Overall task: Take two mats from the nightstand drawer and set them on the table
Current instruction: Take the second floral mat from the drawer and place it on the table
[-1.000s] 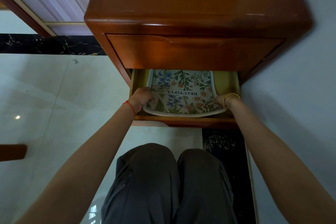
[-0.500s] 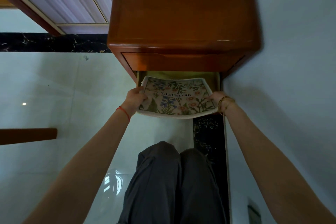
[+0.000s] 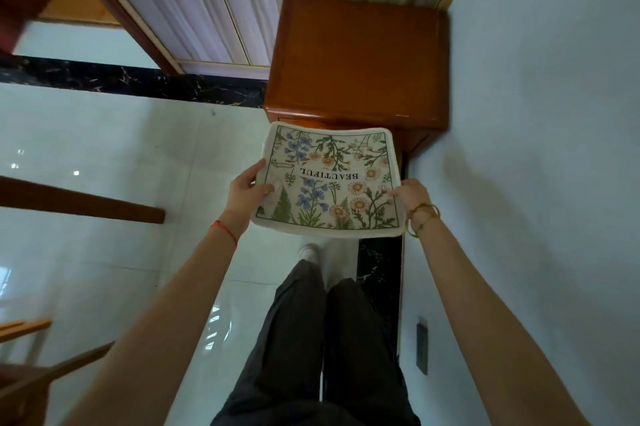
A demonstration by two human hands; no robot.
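Seen from above, a floral mat (image 3: 329,183) is held flat in the air in front of the nightstand (image 3: 356,62), clear of its front edge. The left hand (image 3: 247,192) pinches the mat's left edge and the right hand (image 3: 410,195) its right edge, fingers closed on it. Open tiled floor (image 3: 104,148) lies left; a wall (image 3: 536,148) is close on the right. Half a second ago the mat was just leaving the drawer.
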